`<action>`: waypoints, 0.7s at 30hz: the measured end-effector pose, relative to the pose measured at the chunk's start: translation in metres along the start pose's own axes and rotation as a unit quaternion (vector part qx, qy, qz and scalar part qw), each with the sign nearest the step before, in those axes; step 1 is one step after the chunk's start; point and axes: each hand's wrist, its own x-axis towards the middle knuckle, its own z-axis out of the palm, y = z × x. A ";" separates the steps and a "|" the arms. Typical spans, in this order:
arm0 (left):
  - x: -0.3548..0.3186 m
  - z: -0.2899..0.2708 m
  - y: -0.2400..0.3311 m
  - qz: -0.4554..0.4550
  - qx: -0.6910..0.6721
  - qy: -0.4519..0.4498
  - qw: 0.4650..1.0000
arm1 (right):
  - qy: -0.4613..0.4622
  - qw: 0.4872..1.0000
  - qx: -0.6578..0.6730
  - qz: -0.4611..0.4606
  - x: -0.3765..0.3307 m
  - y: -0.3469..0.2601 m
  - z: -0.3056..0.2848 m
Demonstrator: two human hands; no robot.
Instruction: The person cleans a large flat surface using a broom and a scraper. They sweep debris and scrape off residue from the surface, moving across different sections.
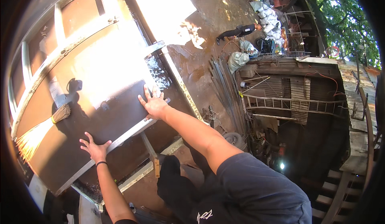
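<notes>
A wide, shiny brown panel point(68, 156) with a pale metal strip point(126, 137) along its near edge fills the left of the head view. My left hand point(95, 148) rests on the panel close to that strip, fingers spread, with a dark band at the wrist. Farther up and to the right, my right hand point(154, 104) lies on the panel near its right corner, fingers also apart. Neither hand grips anything. A straw broom point(38, 139) with a yellow binding lies on the panel left of my hands. Strong sunlight washes out the panel's far part.
Pale frame bars point(58, 57) cross the panel's far side. To the right are long metal lengths point(226, 89), a wheel point(234, 139) and a ladder point(292, 103). A person in dark clothes point(240, 31) is near white sacks point(269, 21) at the back. Rusty roofing point(357, 89) edges the right.
</notes>
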 end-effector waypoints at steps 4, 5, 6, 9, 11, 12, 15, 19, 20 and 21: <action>0.016 0.007 -0.011 -0.002 0.012 0.015 1.000 | 0.004 1.000 -0.011 -0.011 0.007 -0.003 -0.012; 0.024 0.014 -0.021 -0.001 0.017 0.025 1.000 | 0.006 1.000 -0.006 -0.014 0.007 -0.004 -0.010; 0.027 0.018 -0.026 0.001 0.025 0.033 0.999 | 0.006 1.000 0.001 -0.016 0.006 -0.004 -0.006; 0.042 0.028 -0.045 0.034 0.021 0.075 0.996 | 0.017 1.000 0.003 -0.020 0.008 -0.007 -0.003; 0.045 0.031 -0.051 0.045 0.018 0.084 0.995 | 0.009 1.000 0.002 -0.019 0.003 -0.008 -0.013; 0.043 0.030 -0.049 0.042 0.018 0.076 0.996 | 0.009 1.000 0.000 -0.016 0.003 -0.007 -0.013; 0.036 0.024 -0.033 0.033 0.024 0.058 0.998 | 0.018 1.000 -0.003 -0.003 0.003 -0.006 -0.009; 0.022 0.021 -0.018 0.037 0.026 0.053 0.998 | 0.003 0.999 0.039 0.025 0.000 0.001 -0.004; 0.022 0.024 -0.021 0.041 0.026 0.053 0.997 | 0.008 0.999 0.036 0.028 -0.002 0.001 -0.003; 0.025 0.026 -0.026 0.057 0.023 0.051 0.997 | 0.012 0.999 0.035 0.030 -0.001 0.001 -0.001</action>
